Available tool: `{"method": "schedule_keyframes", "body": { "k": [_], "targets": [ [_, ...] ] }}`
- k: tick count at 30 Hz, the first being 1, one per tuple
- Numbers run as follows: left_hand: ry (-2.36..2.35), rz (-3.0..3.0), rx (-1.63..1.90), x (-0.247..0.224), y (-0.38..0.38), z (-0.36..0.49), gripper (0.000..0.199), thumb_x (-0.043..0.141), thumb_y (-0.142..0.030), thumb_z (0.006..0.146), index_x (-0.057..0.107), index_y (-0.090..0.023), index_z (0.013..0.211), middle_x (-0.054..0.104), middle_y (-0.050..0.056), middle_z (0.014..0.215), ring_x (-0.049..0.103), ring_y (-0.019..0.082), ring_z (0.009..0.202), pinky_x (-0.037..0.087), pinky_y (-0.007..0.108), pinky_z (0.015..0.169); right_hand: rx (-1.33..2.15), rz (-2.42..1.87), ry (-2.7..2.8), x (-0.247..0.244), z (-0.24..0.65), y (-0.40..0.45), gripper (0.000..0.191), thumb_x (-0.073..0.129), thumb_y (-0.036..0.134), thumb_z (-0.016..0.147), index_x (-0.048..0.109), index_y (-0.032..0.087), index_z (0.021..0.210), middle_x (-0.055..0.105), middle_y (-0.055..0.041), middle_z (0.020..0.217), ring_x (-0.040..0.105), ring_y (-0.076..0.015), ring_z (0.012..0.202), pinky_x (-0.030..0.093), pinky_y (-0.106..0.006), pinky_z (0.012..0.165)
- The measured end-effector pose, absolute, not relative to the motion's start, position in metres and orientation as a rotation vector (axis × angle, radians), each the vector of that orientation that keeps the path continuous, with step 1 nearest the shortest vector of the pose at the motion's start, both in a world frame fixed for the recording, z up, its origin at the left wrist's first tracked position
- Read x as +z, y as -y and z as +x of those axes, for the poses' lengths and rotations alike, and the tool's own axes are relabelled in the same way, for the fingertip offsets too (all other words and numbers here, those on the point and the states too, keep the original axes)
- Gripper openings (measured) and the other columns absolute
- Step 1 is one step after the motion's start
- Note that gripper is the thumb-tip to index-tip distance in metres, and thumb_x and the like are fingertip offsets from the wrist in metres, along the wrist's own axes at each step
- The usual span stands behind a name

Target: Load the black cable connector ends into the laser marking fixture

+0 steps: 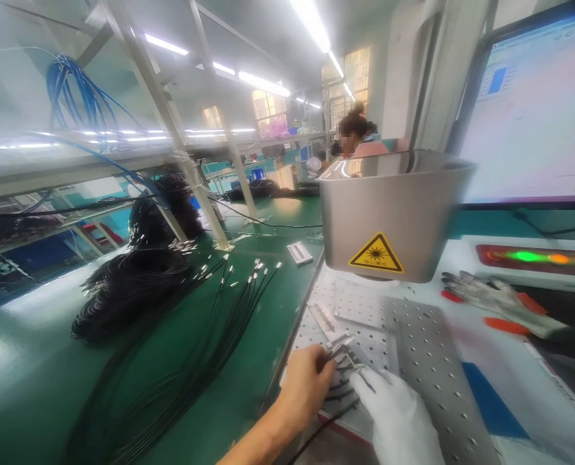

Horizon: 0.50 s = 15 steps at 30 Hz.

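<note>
Your bare left hand pinches the metal tips of thin black cables on the perforated plate, while your gloved right hand touches them, fingers together, from beside.

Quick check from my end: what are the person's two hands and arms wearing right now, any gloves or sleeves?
The left hand is bare, and the forearm behind it shows no sleeve, watch or band. The right hand wears a plain white fabric glove covering all the fingers, with no visible markings; its wrist runs out of frame.
</note>
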<state>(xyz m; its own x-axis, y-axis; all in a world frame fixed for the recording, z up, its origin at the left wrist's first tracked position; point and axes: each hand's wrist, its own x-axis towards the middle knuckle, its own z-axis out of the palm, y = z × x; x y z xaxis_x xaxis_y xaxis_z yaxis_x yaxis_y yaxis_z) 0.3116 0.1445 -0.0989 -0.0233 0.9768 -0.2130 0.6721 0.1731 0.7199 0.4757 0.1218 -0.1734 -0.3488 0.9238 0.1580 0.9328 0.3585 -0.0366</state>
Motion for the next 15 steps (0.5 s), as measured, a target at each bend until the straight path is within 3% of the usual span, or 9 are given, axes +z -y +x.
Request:
{"method": "schedule_keyframes", "body": {
  "k": [6, 15],
  "targets": [
    [-1.781, 1.598, 0.569, -0.105, -0.144, 0.313, 0.013, 0.057, -0.017, 0.08, 0.053, -0.018, 0.067, 0.051, -0.004, 0.066, 0.042, 0.011, 0.068, 0.027, 0.026, 0.065, -0.195, -1.702, 2.449, -0.166, 0.476, -0.117, 0.064, 0.041, 0.0, 0.078, 0.068, 0.035, 0.123, 0.065, 0.005, 0.127, 0.062, -0.0281, 0.108, 0.057, -0.035, 0.077],
    [-1.84, 1.76, 0.423, -0.111, -0.143, 0.32, 0.016, 0.053, -0.014, 0.074, 0.043, -0.019, 0.062, 0.051, -0.001, 0.071, 0.039, 0.012, 0.07, 0.025, 0.027, 0.066, -0.129, -1.699, 2.436, -0.159, 0.476, -0.116, 0.065, 0.036, -0.001, 0.079, 0.07, 0.034, 0.123, 0.067, 0.0017, 0.125, 0.063, -0.0253, 0.109, 0.056, -0.034, 0.08]
  ]
}}
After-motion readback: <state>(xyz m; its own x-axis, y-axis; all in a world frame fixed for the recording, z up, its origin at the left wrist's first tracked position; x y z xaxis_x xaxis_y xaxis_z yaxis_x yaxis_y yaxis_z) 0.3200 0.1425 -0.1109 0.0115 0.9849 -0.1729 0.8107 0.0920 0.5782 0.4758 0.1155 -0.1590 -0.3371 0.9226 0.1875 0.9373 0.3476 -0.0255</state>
